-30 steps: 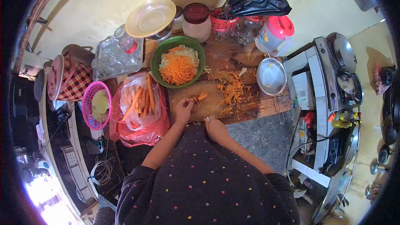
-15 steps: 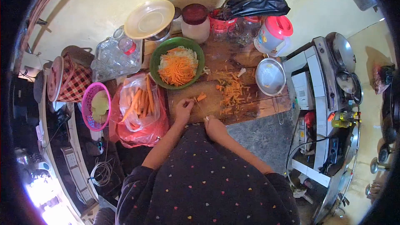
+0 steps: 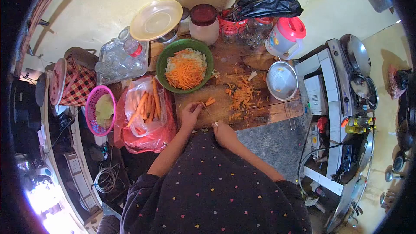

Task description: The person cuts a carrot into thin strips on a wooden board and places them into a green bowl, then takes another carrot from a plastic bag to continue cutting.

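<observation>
My right hand [image 3: 225, 134] is closed around the handle of a knife [image 3: 209, 112], whose thin blade slants up and left over a wooden cutting board [image 3: 222, 100]. Against the blade's far end, my left hand [image 3: 191, 113] pinches a short carrot piece [image 3: 210, 101], partly hidden by the fingers. Just beyond my hands stands a green bowl [image 3: 161, 74] heaped with cut carrot strips [image 3: 184, 76] on top of pale shreds. To the right of the board, carrot peelings [image 3: 242, 97] lie scattered across the wooden table.
Whole carrots fill a plastic bag [image 3: 145, 104] at the left, beside a pink basket [image 3: 89, 108]. A metal strainer [image 3: 282, 80] rests near the table's right edge. Behind are a lidded jar [image 3: 203, 30], a jug [image 3: 284, 39] and a tray of glasses [image 3: 104, 54]. A stove [image 3: 336, 56] stands right.
The knife and the carrot piece at its tip have shifted very slightly, and the piece's cut end looks more spread. Both hands stay in nearly the same place.
</observation>
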`<state>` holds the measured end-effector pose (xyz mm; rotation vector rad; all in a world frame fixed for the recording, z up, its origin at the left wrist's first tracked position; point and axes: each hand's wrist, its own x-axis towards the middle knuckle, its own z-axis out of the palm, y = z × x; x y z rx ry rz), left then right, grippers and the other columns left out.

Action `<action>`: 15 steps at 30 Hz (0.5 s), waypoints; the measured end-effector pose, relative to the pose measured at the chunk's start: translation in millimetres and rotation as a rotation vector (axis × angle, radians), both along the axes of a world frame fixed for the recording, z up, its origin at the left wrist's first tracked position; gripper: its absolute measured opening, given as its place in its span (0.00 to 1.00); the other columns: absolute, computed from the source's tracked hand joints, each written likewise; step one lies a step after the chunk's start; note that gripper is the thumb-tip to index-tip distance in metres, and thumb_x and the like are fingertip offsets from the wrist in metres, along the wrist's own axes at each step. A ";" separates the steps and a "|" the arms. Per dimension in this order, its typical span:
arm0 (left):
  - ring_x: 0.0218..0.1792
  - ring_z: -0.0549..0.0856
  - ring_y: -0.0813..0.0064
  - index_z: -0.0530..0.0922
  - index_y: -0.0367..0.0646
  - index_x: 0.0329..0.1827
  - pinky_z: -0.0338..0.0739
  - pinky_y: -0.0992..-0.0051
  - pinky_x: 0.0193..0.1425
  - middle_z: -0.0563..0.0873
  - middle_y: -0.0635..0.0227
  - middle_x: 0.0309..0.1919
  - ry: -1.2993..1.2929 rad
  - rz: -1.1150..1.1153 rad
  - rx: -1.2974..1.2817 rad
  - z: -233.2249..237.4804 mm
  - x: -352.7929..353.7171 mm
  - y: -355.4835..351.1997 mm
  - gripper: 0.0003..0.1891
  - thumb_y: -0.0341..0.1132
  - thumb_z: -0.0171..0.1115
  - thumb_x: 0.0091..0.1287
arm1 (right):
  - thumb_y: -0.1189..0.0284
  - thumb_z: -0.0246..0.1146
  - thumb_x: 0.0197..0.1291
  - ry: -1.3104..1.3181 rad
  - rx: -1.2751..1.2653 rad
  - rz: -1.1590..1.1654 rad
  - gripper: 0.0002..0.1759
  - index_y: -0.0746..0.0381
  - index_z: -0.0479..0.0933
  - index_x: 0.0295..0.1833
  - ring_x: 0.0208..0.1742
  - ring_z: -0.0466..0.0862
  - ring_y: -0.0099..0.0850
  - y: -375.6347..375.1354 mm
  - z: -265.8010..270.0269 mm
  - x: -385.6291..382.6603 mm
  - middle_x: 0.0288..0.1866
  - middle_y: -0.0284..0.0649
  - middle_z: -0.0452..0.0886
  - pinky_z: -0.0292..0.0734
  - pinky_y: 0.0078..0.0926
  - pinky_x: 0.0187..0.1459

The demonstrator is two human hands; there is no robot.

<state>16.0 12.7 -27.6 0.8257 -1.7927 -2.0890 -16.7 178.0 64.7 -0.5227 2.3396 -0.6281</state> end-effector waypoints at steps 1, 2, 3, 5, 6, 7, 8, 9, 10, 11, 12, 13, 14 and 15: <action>0.39 0.81 0.79 0.79 0.36 0.41 0.75 0.79 0.44 0.83 0.67 0.39 0.007 0.009 0.026 -1.9 0.3 -0.1 0.08 0.30 0.59 0.62 | 0.59 0.45 0.65 -0.008 0.006 0.004 0.21 0.69 0.70 0.41 0.37 0.79 0.54 -0.6 1.2 -0.6 0.32 0.58 0.79 0.73 0.49 0.40; 0.38 0.81 0.79 0.79 0.36 0.41 0.75 0.79 0.43 0.83 0.68 0.39 0.013 0.018 0.051 -3.7 0.9 -0.3 0.08 0.30 0.59 0.62 | 0.58 0.46 0.65 -0.015 0.011 0.008 0.21 0.69 0.70 0.41 0.37 0.80 0.53 -1.1 1.8 -1.0 0.33 0.58 0.79 0.74 0.48 0.41; 0.38 0.81 0.79 0.79 0.36 0.41 0.75 0.79 0.43 0.83 0.68 0.39 0.020 0.027 0.077 -1.5 0.7 -0.2 0.08 0.30 0.59 0.62 | 0.59 0.46 0.65 -0.014 0.024 0.009 0.21 0.69 0.70 0.41 0.37 0.80 0.53 -1.6 1.1 -0.7 0.33 0.58 0.79 0.74 0.48 0.41; 0.37 0.81 0.79 0.80 0.37 0.40 0.75 0.79 0.42 0.83 0.68 0.38 -0.046 0.013 0.010 3.1 1.1 -1.1 0.08 0.30 0.60 0.61 | 0.59 0.46 0.65 -0.014 0.050 0.012 0.21 0.69 0.70 0.41 0.37 0.80 0.53 -2.2 -0.8 0.4 0.33 0.58 0.79 0.74 0.49 0.40; 0.37 0.81 0.79 0.80 0.37 0.40 0.75 0.80 0.41 0.83 0.68 0.38 -0.079 0.005 -0.023 10.1 0.7 -1.1 0.08 0.30 0.60 0.61 | 0.59 0.46 0.65 -0.005 0.043 0.010 0.21 0.69 0.71 0.41 0.37 0.80 0.53 -2.0 -0.4 0.7 0.33 0.58 0.79 0.74 0.49 0.40; 0.38 0.81 0.79 0.79 0.37 0.41 0.75 0.80 0.43 0.83 0.67 0.38 -0.083 -0.004 -0.020 17.1 0.3 -0.6 0.08 0.30 0.60 0.61 | 0.59 0.46 0.65 0.004 0.036 0.009 0.21 0.69 0.71 0.41 0.36 0.80 0.53 -1.9 0.8 1.0 0.32 0.58 0.79 0.74 0.49 0.40; 0.39 0.81 0.79 0.78 0.36 0.42 0.74 0.80 0.45 0.83 0.67 0.38 -0.088 -0.013 -0.017 24.1 -0.1 0.0 0.08 0.29 0.59 0.62 | 0.59 0.46 0.65 0.012 0.029 0.007 0.21 0.69 0.71 0.40 0.36 0.80 0.53 -1.9 1.9 1.3 0.32 0.58 0.79 0.75 0.49 0.40; 0.40 0.81 0.79 0.77 0.36 0.43 0.74 0.80 0.47 0.83 0.67 0.38 -0.093 -0.021 -0.015 28.7 -0.4 0.3 0.08 0.29 0.59 0.63 | 0.59 0.46 0.65 0.008 0.015 0.010 0.21 0.69 0.70 0.40 0.36 0.80 0.54 -1.9 3.4 1.2 0.31 0.58 0.79 0.73 0.50 0.39; 0.40 0.81 0.79 0.77 0.35 0.43 0.74 0.80 0.47 0.83 0.67 0.38 -0.102 -0.022 -0.019 29.6 -0.6 0.1 0.08 0.29 0.59 0.63 | 0.60 0.46 0.65 0.004 0.001 0.013 0.20 0.69 0.69 0.41 0.35 0.79 0.55 -1.7 4.8 0.9 0.31 0.59 0.78 0.72 0.51 0.38; 0.41 0.81 0.79 0.77 0.35 0.42 0.74 0.80 0.47 0.83 0.67 0.38 -0.111 -0.022 -0.022 30.4 -0.7 0.0 0.08 0.28 0.59 0.63 | 0.60 0.45 0.65 0.000 -0.013 0.015 0.20 0.69 0.67 0.41 0.35 0.79 0.55 -1.7 5.5 0.6 0.31 0.60 0.78 0.71 0.51 0.37; 0.41 0.81 0.78 0.77 0.35 0.42 0.74 0.80 0.47 0.83 0.67 0.38 -0.120 -0.023 -0.026 30.5 -0.7 0.1 0.08 0.28 0.59 0.62 | 0.60 0.45 0.65 -0.003 -0.004 0.016 0.20 0.69 0.68 0.41 0.35 0.79 0.55 -2.2 4.6 0.2 0.31 0.60 0.78 0.71 0.51 0.37; 0.39 0.81 0.79 0.78 0.35 0.42 0.75 0.80 0.46 0.83 0.67 0.37 -0.084 -0.022 -0.048 23.4 -0.5 -0.6 0.08 0.29 0.59 0.62 | 0.60 0.45 0.65 -0.005 0.004 0.016 0.20 0.69 0.68 0.41 0.35 0.79 0.55 -3.2 2.3 -0.2 0.31 0.59 0.78 0.71 0.51 0.38; 0.37 0.81 0.79 0.79 0.36 0.41 0.75 0.79 0.44 0.83 0.67 0.36 -0.049 -0.021 -0.071 11.7 -0.2 -1.6 0.08 0.30 0.60 0.62 | 0.60 0.45 0.65 -0.007 0.011 0.016 0.20 0.69 0.68 0.41 0.35 0.79 0.55 -3.9 0.2 -0.4 0.31 0.59 0.78 0.71 0.51 0.38; 0.36 0.81 0.79 0.80 0.36 0.41 0.75 0.79 0.43 0.84 0.67 0.35 -0.013 -0.020 -0.094 8.5 -0.4 -2.0 0.09 0.31 0.60 0.61 | 0.60 0.45 0.65 0.000 0.004 0.016 0.20 0.69 0.68 0.41 0.36 0.79 0.55 -4.2 -1.6 -0.3 0.31 0.59 0.78 0.72 0.51 0.38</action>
